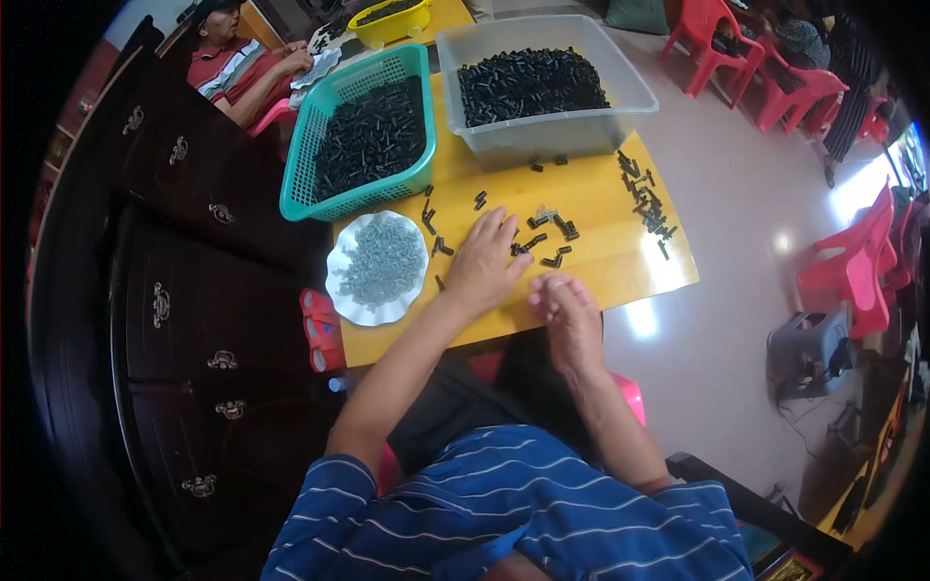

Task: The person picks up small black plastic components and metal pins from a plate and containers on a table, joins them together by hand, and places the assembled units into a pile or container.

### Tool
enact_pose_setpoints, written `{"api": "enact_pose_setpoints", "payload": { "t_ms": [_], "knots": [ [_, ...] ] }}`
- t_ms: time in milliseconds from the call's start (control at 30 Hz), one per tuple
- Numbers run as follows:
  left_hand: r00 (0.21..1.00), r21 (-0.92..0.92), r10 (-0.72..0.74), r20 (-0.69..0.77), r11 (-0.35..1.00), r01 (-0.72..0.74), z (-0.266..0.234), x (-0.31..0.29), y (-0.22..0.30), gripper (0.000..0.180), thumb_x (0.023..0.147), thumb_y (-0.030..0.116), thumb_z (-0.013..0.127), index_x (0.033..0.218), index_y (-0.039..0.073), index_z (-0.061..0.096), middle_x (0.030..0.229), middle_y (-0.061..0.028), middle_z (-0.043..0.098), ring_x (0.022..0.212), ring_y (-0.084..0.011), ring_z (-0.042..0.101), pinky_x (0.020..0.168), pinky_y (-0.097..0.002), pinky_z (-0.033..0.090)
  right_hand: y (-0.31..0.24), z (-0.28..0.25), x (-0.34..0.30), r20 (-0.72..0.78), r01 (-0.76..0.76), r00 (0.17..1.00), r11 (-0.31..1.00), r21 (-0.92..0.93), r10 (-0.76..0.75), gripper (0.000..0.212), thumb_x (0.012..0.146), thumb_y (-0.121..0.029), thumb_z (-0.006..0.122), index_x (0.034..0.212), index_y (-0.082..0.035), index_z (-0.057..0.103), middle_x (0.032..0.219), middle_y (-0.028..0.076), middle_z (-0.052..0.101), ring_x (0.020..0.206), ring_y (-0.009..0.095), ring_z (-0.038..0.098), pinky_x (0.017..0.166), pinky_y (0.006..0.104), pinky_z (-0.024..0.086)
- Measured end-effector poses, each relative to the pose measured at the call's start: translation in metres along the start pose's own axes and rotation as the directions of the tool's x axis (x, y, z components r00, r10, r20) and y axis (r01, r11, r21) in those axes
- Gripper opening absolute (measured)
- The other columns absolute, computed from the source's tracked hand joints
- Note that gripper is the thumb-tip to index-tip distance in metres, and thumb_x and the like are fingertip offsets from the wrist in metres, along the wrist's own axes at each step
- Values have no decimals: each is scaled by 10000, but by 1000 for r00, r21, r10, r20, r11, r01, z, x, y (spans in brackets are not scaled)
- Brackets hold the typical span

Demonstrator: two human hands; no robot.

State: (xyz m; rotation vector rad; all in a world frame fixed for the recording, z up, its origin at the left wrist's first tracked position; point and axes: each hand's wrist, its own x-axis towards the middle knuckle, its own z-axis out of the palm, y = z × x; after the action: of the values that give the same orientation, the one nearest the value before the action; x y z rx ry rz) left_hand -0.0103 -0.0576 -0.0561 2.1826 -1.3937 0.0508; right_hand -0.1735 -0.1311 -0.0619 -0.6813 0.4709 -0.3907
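Observation:
My left hand (pixel 482 263) lies over the yellow table with its fingers stretched out, touching or just beside a loose group of small black tube-shaped pieces (pixel 533 242). A few small clear pieces (pixel 545 215) lie among them. At the table's front edge my right hand (pixel 570 308) is closed, its fingers curled together; whatever they hold, if anything, is hidden. Left of my left hand stands a white scalloped plate (pixel 337 290) heaped with small clear pieces (pixel 383 257). More black pieces (pixel 647 198) are spread along the table's right side.
A green mesh basket (pixel 291 198) and a translucent plastic tub (pixel 542 140), both full of black pieces, stand at the table's far side. Dark drawers (pixel 184 242) flank the left. Another person (pixel 242 68) sits at the far left. Red plastic chairs (pixel 852 271) stand to the right.

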Motion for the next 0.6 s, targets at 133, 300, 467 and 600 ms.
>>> {"api": "enact_pose_setpoints", "payload": {
  "t_ms": [133, 300, 467, 600],
  "knots": [
    [1000, -32, -4, -3, 999, 4, 12, -10, -3, 600, 922, 242, 673, 1406, -60, 485, 1461, -265, 480, 1404, -412, 424, 1168, -469, 365, -20, -1, 4, -162, 274, 947, 961, -43, -277, 202, 1008, -180, 632, 1171, -61, 622, 1135, 85, 694, 1010, 136, 641, 925, 296, 483],
    [999, -84, 43, 4, 996, -43, 9, -17, -4, 586, 919, 173, 645, 1427, -56, 464, 1492, -267, 450, 1421, -420, 401, 1185, -471, 344, -21, -4, 9, 0, 388, 863, 662, -641, -506, 391, 976, -134, 634, 1336, -13, 544, 1354, 111, 579, 1198, 198, 581, 1008, 314, 451],
    [993, -137, 114, -30, 984, -117, 15, -18, 12, 596, 882, 151, 647, 1417, -52, 478, 1469, -263, 468, 1411, -422, 415, 1180, -478, 356, -5, -10, 23, 254, 456, 751, 201, -867, -609, 425, 950, -122, 633, 1333, 23, 518, 1358, 224, 547, 1281, 356, 532, 1107, 413, 404],
    [980, -168, 171, -104, 968, -187, 18, -23, 16, 684, 811, 191, 721, 1410, -42, 486, 1446, -251, 485, 1391, -429, 438, 1166, -489, 376, 4, -4, 21, 313, 445, 778, 127, -886, -545, 410, 972, -98, 595, 1348, 34, 501, 1366, 229, 544, 1297, 357, 529, 1103, 427, 412]
  ]
}}
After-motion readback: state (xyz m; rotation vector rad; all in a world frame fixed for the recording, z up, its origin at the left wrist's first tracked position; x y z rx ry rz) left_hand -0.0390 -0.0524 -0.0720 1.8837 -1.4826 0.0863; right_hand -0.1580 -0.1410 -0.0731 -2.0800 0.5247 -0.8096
